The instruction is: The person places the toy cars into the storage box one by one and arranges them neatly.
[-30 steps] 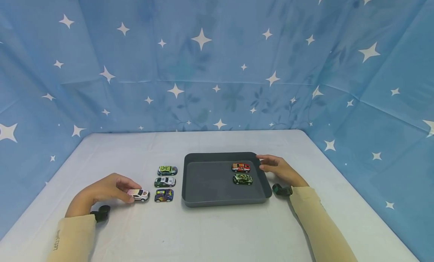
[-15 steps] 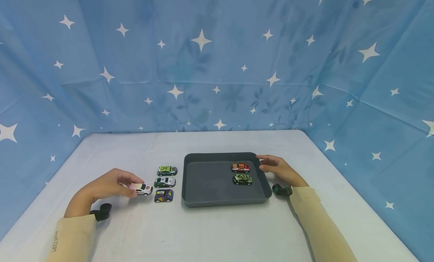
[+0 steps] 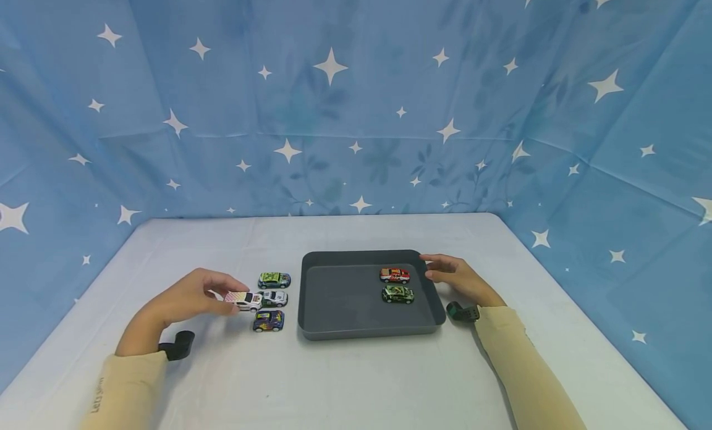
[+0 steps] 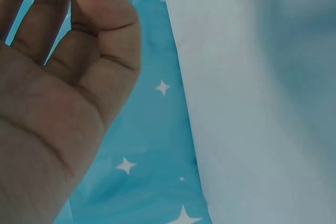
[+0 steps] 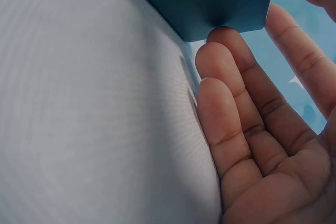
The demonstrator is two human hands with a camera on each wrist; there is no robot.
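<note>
My left hand pinches a white toy car with a pinkish pattern between thumb and fingers. The held car overlaps the rear of a white and green toy car in the head view; whether they touch I cannot tell. In the left wrist view the thumb is bent toward the fingers, and the car is out of sight. At the right end of the dark grey tray, my right hand touches its wall with fairly straight fingers. An orange-red toy car and a green camouflage toy car sit inside the tray.
A green and yellow toy car stands behind the white and green one, and a purple-blue toy car in front of it. All are left of the tray on a white-covered table. A blue star-patterned curtain hangs behind.
My left hand has carried the white patterned car to the right and away from me, up to the row of cars. The right hand and the tray have stayed put.
</note>
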